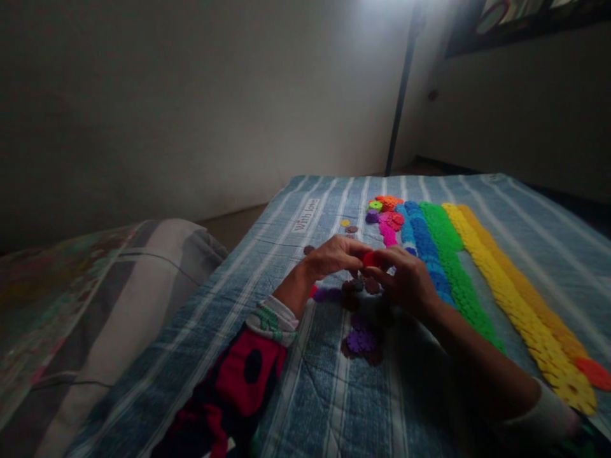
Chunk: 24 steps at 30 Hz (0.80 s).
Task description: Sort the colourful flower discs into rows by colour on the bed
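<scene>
My left hand (337,256) and my right hand (403,273) meet over the striped cloth, both closed on one red notched disc (368,258). Fingers cover much of the disc. Just below them lie several dark brown discs (372,285) and a short purple piece (327,294) with a bit of red at its end. Nearer to me sits a small pile of purple discs (361,340) with brown ones partly under it. Beyond my hands are pink discs (389,234) and a mixed cluster of orange discs (389,202), with green, purple and red ones.
Right of my hands run long overlapping rows of blue discs (424,242), green discs (453,273), yellow discs (520,318) and amber discs (534,296). An orange disc (593,374) lies at the near right. Behind the striped cloth (229,356) stand a dark pole (400,108) and a wall.
</scene>
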Available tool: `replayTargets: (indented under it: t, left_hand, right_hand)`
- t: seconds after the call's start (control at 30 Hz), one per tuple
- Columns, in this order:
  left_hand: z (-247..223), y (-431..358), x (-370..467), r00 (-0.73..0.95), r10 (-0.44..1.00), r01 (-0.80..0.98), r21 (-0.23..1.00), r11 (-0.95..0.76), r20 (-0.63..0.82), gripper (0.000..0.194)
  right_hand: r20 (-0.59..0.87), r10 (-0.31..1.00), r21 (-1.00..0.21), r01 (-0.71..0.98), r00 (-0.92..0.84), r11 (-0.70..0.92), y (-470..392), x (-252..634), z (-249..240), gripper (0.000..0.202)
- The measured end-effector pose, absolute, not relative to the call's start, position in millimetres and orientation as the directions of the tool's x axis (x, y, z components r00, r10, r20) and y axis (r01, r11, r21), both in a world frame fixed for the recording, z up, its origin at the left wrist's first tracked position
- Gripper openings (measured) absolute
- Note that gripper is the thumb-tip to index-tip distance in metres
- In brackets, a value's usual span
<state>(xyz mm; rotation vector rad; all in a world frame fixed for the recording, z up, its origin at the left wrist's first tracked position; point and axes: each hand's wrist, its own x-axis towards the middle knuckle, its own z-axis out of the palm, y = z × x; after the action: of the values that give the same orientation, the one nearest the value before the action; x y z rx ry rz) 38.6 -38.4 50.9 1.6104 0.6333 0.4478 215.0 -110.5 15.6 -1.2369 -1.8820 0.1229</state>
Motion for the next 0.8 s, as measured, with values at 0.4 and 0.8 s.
replayTargets:
  t: [0.4, 0.8]
  left_hand:
    - [53, -36, 31, 0.792, 0.587, 0.188, 0.982, 0.028, -0.168, 0.032]
    - [46, -36, 36, 0.702, 0.684, 0.193, 0.978, 0.085, -0.198, 0.046]
  right_hand:
    - [0.528, 0.834, -0.501, 0.735, -0.158, 0.457, -116, 206, 16, 0.011]
    - [0.547, 0.818, -0.472, 0.742, -0.178, 0.476, -113, 202, 5, 0.006]
